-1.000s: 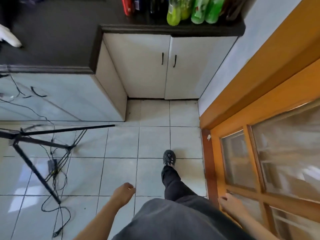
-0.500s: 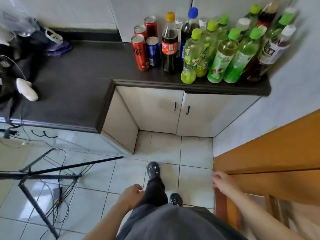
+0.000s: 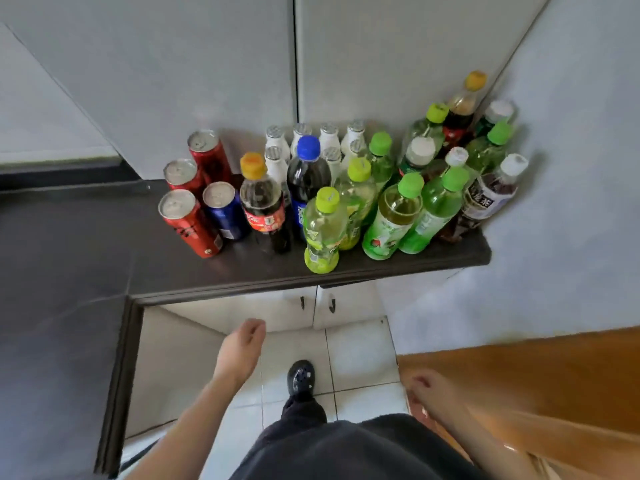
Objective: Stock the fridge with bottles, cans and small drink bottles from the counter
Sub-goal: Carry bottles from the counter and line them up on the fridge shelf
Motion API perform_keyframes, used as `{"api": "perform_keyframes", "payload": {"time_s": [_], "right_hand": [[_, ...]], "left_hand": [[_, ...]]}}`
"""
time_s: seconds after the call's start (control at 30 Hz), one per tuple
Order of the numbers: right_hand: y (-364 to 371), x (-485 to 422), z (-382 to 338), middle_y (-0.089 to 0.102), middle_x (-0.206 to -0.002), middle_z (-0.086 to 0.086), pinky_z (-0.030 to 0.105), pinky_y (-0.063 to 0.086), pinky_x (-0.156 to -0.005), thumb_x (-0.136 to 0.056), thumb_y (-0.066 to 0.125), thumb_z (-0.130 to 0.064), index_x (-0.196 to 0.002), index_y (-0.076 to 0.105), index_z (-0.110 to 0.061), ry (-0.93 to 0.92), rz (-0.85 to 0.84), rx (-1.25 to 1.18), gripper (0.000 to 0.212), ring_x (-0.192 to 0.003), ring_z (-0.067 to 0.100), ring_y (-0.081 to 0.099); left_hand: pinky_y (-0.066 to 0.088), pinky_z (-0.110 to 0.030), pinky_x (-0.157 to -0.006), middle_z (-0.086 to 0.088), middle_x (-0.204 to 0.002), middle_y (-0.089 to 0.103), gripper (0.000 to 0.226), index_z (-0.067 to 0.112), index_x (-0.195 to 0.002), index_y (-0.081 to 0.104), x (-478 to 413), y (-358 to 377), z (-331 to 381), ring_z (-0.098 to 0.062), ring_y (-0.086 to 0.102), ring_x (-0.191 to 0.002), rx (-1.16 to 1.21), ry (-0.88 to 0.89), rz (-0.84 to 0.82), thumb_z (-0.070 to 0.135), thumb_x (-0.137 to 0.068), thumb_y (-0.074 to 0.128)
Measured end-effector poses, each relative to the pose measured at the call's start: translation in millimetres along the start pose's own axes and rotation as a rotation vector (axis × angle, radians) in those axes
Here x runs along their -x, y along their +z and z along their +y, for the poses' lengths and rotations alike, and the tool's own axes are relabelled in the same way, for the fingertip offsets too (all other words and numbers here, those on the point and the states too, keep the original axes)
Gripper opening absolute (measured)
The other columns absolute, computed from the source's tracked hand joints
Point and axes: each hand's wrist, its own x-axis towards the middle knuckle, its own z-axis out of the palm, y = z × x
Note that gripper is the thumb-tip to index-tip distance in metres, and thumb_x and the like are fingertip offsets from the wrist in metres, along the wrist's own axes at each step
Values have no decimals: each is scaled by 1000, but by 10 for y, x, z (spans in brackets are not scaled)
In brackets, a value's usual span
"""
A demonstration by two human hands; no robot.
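A dark counter carries a crowd of drinks. Red cans and a blue can stand at the left of the group. A cola bottle with an orange cap and a blue-capped dark bottle stand beside them. Several green bottles fill the right side, and small white drink bottles line the back wall. My left hand hangs below the counter edge, fingers loosely apart and empty. Lower right is my right hand, blurred and empty. No fridge is in view.
White cupboard doors with dark handles sit under the counter. An orange wooden door is at the right beside my right hand. My shoe stands on the tiled floor. Grey wall panels rise behind the drinks.
The view has swung up from the floor to the counter and drawn closer to the drinks. My left hand has risen towards the counter edge. The tripod has left the view.
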Motion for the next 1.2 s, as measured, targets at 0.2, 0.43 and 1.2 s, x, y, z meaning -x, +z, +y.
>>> {"api": "perform_keyframes", "payload": {"time_s": [0.2,0.43,1.2], "right_hand": [[-339,-107,-1236,63,-102,-8,21,47,-84,-94,51,-16,-102,60,-26,-289,121,-245,15,-96,10,59],[-710,237,-2189,57,-115,-6,18,46,-85,-88,54,-17,-116,58,-11,-990,554,-170,30,-107,6,53],[-826,-26,-2511,58,-108,9,19,35,-92,-87,57,-39,-106,64,-4,-1280,460,96,40,-101,26,53]], "left_hand": [[48,-39,-80,7,-87,65,19,24,-86,61,-439,-232,714,-18,61,-86,218,182,277,28,-95,44],[43,-14,-78,9,-103,55,16,29,-104,52,-353,-492,1203,-2,55,-90,341,368,620,23,-90,49],[42,-24,-92,16,-108,54,27,26,-109,57,-109,-616,1693,-4,51,-105,301,423,757,38,-86,50]]}}
